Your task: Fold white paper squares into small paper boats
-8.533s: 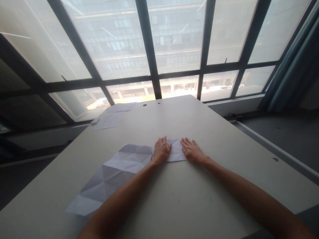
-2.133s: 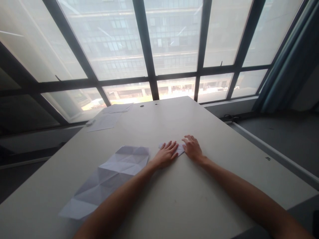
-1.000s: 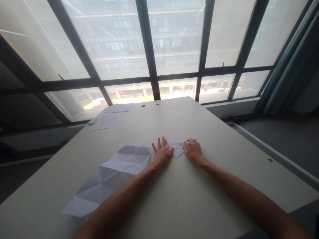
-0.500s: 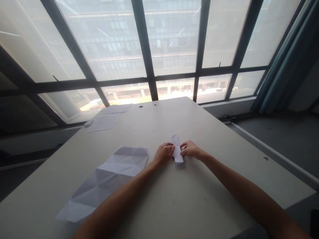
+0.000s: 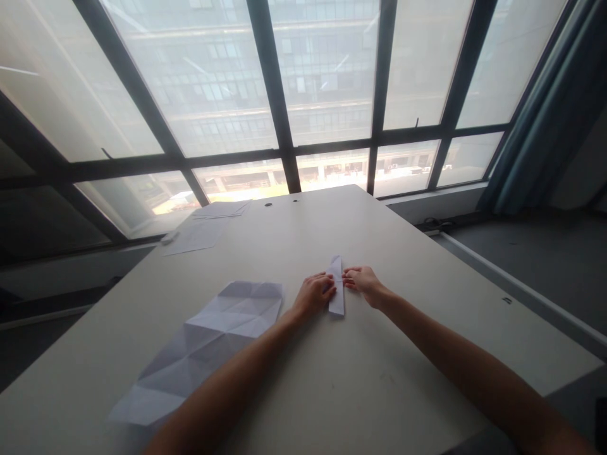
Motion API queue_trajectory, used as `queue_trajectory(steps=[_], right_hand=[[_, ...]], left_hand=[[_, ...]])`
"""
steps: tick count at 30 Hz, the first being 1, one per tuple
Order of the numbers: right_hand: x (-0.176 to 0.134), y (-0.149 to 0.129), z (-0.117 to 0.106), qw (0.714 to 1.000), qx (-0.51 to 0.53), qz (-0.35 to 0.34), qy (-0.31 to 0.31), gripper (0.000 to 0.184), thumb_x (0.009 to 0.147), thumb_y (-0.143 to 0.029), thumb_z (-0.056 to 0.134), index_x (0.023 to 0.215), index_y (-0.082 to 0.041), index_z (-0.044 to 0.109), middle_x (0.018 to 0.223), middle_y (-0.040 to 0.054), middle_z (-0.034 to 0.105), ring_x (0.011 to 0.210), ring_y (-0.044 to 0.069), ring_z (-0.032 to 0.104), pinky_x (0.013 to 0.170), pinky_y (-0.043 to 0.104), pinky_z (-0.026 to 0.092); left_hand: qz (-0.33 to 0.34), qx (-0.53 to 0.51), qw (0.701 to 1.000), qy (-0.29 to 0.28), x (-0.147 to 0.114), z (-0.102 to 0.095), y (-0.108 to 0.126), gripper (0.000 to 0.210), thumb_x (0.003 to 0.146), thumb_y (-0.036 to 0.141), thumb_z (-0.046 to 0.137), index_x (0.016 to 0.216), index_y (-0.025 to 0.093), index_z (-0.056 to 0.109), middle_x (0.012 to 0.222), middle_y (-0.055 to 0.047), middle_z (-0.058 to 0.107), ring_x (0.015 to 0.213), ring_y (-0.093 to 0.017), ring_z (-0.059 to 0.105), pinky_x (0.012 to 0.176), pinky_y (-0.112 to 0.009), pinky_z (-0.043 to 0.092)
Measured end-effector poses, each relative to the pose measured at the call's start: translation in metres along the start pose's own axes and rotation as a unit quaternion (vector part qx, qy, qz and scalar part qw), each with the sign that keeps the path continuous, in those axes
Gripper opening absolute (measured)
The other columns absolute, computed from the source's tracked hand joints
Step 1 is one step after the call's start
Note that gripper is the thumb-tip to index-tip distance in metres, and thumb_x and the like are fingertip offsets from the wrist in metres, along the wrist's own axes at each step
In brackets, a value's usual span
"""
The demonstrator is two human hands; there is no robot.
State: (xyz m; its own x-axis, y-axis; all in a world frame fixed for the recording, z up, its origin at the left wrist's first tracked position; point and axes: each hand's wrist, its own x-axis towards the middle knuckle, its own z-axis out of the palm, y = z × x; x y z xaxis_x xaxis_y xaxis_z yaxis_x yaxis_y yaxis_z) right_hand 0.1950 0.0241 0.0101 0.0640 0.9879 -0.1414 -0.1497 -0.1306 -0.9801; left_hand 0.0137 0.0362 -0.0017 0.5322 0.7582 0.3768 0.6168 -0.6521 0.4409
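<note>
A narrow folded strip of white paper [image 5: 337, 302] lies lengthwise away from me on the white table [image 5: 393, 392]. My left hand [image 5: 315, 293] grips its left side, with the fingertips over the paper. At the strip's right edge, my right hand [image 5: 364, 282] has its thumb and fingers pinched on the paper near the middle. Beside my left forearm lies a larger creased sheet of paper [image 5: 213, 332], opened out and partly covered by that forearm.
Flat sheets of paper [image 5: 199, 235] lie at the table's far left, with a small white object [image 5: 169, 237] beside them. Large windows [image 5: 327, 76] stand behind the table. A blue curtain [image 5: 526, 126] hangs at the right.
The paper strip has become narrower and straighter, with its right side folded over toward the left. My right hand's fingers have closed in along its right edge. My left hand stays on the paper.
</note>
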Motion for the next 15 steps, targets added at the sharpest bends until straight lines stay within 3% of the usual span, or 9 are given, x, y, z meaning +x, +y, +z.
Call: queue_trajectory(steps=[5, 8, 12, 15], right_hand=[[-0.005, -0.005, 0.003, 0.997, 0.064, 0.049, 0.007, 0.015, 0.071, -0.008, 0.055, 0.084, -0.014, 0.062, 0.076, 0.0082, 0.068, 0.068, 0.016, 0.066, 0.069, 0.029, 0.056], [-0.007, -0.002, 0.006, 0.995, 0.088, 0.048, -0.004, 0.024, 0.07, -0.007, 0.054, 0.092, -0.014, 0.061, 0.079, 0.0085, 0.07, 0.068, 0.017, 0.067, 0.07, 0.031, 0.057], [-0.012, 0.002, 0.014, 0.997, 0.066, -0.038, -0.032, 0.03, 0.069, -0.011, 0.054, 0.098, -0.014, 0.063, 0.087, 0.0089, 0.073, 0.08, 0.02, 0.069, 0.074, 0.033, 0.056], [-0.016, 0.003, 0.017, 0.993, 0.031, -0.096, -0.069, 0.028, 0.07, -0.016, 0.054, 0.096, -0.014, 0.066, 0.092, 0.01, 0.074, 0.086, 0.021, 0.069, 0.075, 0.033, 0.055]], left_hand=[[0.005, -0.005, 1.0, 0.017, -0.001, 0.001, 0.003, 0.018, 0.084, 0.03, 0.065, 0.101, 0.025, 0.068, 0.108, -0.005, 0.07, 0.104, -0.024, 0.06, 0.093, -0.036, 0.044], [-0.013, -0.012, 0.999, 0.038, 0.0, 0.0, 0.006, 0.017, 0.088, 0.037, 0.06, 0.093, 0.022, 0.064, 0.096, -0.006, 0.066, 0.095, -0.022, 0.059, 0.087, -0.035, 0.046], [-0.058, -0.031, 0.996, 0.064, 0.0, -0.001, 0.009, 0.026, 0.084, 0.045, 0.062, 0.083, 0.02, 0.057, 0.086, -0.003, 0.06, 0.082, -0.02, 0.058, 0.077, -0.033, 0.047], [-0.1, -0.063, 0.989, 0.083, 0.001, 0.0, 0.006, 0.018, 0.079, 0.033, 0.065, 0.085, 0.019, 0.055, 0.085, -0.002, 0.059, 0.076, -0.017, 0.058, 0.07, -0.03, 0.047]])
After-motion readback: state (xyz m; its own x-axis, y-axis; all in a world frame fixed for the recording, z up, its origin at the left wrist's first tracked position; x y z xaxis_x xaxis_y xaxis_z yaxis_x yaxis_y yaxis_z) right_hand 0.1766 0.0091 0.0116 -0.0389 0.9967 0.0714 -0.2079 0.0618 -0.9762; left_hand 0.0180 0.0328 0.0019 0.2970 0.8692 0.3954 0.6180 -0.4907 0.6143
